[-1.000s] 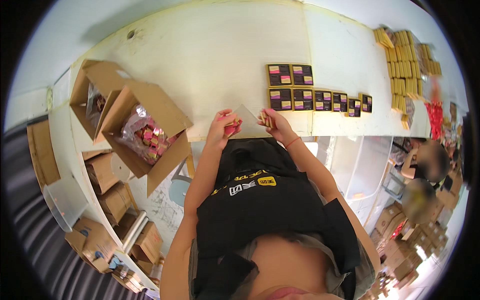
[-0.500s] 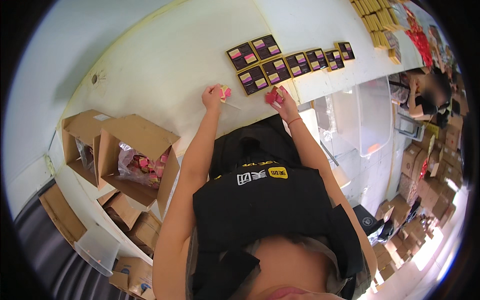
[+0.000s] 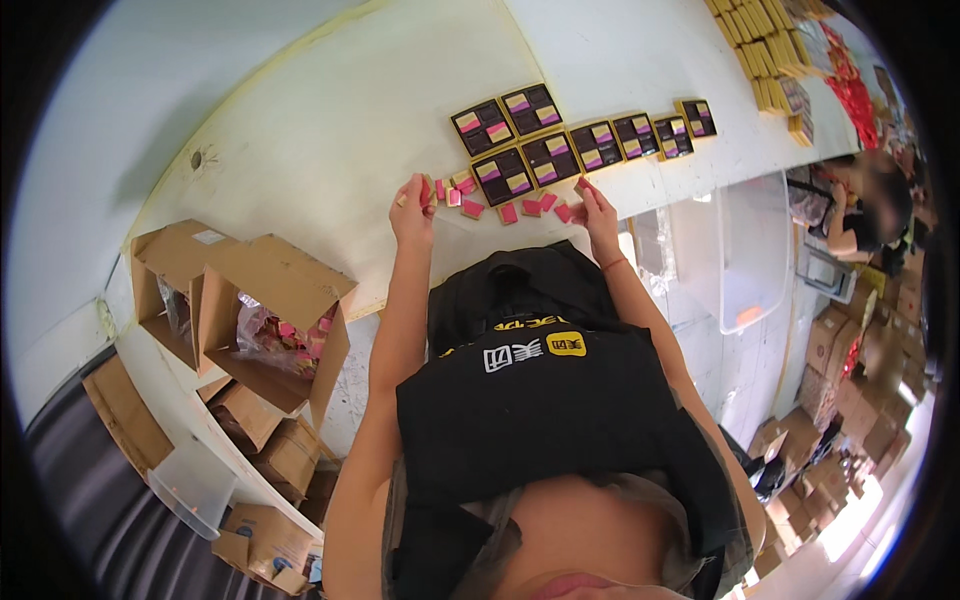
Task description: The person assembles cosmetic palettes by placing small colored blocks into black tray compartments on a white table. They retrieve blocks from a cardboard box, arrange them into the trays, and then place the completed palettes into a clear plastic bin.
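Observation:
My left hand (image 3: 411, 212) is closed around small pink-and-gold wrapped pieces on the white table. Beside it lie several more, among them a pink piece (image 3: 473, 209). Farther right, below the trays, my right hand (image 3: 599, 217) pinches a pink wrapped piece (image 3: 583, 185) between thumb and fingers. Near its thumb another pink piece (image 3: 562, 211) lies on the table. Just beyond both hands sit several black divided trays in gold boxes, such as the near-left tray (image 3: 502, 178). Most hold purple-and-gold pieces in two compartments; the far-left tray (image 3: 482, 128) holds pink-and-gold ones.
At the left stands an open carton (image 3: 270, 275) with a plastic liner and many pink pieces inside. Stacked gold boxes (image 3: 765, 50) occupy the table's far right. A clear plastic bin (image 3: 745, 255) is right of the table. Another person (image 3: 865, 200) sits beyond it.
Pink pieces that were bunched in my hands now lie scattered on the table below the trays. My left hand moved slightly left, my right hand slightly right and nearer.

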`<act>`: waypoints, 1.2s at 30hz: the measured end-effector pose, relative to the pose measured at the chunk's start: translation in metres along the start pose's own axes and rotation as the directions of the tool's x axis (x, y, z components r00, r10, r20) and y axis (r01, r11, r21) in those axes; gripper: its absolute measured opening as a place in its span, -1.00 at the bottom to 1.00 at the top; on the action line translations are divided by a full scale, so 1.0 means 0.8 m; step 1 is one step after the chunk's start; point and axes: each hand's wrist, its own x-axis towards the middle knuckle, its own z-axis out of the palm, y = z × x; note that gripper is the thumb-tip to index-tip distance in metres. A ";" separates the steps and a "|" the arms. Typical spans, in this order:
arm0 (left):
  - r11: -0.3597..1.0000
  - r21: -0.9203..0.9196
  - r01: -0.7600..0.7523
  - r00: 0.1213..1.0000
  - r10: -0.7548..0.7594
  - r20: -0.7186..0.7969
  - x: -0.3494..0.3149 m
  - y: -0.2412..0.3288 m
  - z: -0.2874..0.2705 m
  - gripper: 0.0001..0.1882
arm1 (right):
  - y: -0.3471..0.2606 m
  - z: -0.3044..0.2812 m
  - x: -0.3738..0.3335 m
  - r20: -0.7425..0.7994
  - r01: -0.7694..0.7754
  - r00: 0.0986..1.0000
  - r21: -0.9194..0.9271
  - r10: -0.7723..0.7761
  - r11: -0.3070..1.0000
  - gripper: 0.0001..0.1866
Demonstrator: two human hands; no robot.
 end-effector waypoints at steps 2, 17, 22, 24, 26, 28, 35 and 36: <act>0.999 -0.045 0.000 1.000 0.000 0.011 -0.020 -0.002 0.022 -0.74 | -0.028 0.001 0.001 0.161 -0.012 0.987 -0.041 0.019 0.999 -0.57; 0.973 -0.219 0.075 0.975 -0.118 -0.191 -0.103 -0.049 0.150 -0.73 | -0.203 0.043 0.131 0.725 0.117 0.668 -0.324 0.167 0.939 -0.79; 0.939 -0.326 0.107 0.977 -0.161 -0.143 -0.085 -0.061 0.108 -0.71 | -0.206 0.060 0.143 0.740 0.126 0.660 -0.284 0.134 0.951 -0.77; 0.943 -0.314 0.107 0.972 -0.166 -0.166 -0.080 -0.051 0.099 -0.70 | -0.197 0.062 0.135 0.691 0.092 0.711 -0.277 0.132 0.956 -0.78; 0.960 -0.260 0.104 0.981 -0.143 -0.135 -0.072 -0.038 0.091 -0.72 | -0.188 0.059 0.135 0.675 0.095 0.730 -0.255 0.107 0.962 -0.75; 0.971 -0.202 0.130 0.981 -0.156 -0.119 -0.070 -0.023 0.086 -0.74 | -0.178 0.049 0.134 0.632 0.050 0.767 -0.231 0.111 0.972 -0.75; 0.988 0.024 0.155 0.979 -0.150 -0.137 -0.059 -0.021 0.079 -0.77 | -0.138 0.016 0.133 0.534 -0.126 0.829 -0.114 0.168 0.985 -0.80; 0.986 0.029 0.163 0.977 -0.157 -0.146 -0.059 -0.023 0.080 -0.77 | -0.135 0.014 0.132 0.536 -0.147 0.826 -0.092 0.173 0.985 -0.80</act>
